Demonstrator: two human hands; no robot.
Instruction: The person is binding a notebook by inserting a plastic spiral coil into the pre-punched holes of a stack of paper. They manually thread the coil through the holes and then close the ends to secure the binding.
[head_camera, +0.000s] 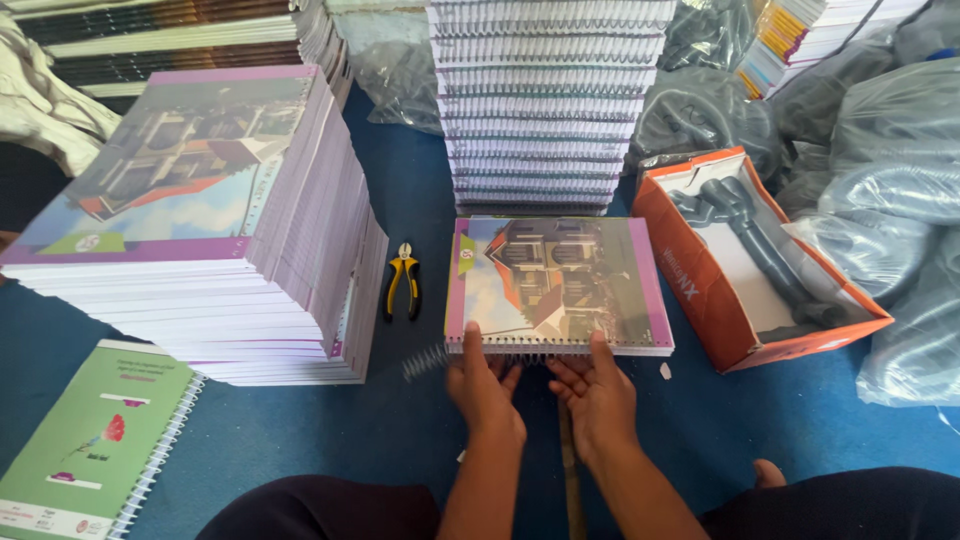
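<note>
Left hand (483, 385) and right hand (597, 390) pinch the notebook's (556, 282) near edge at frame centre, feeding the wire coil (428, 360); next probably needs steady twisting through the holes.

Both forearms are bare from the bottom edge of the frame up to the wrists: no sleeves, watch, bracelets or rings show. The left hand (484, 385) and right hand (598, 392) wear no gloves. Dark, near-black cloth covers the legs along the lower edge, and bare toes show at lower right.
</note>
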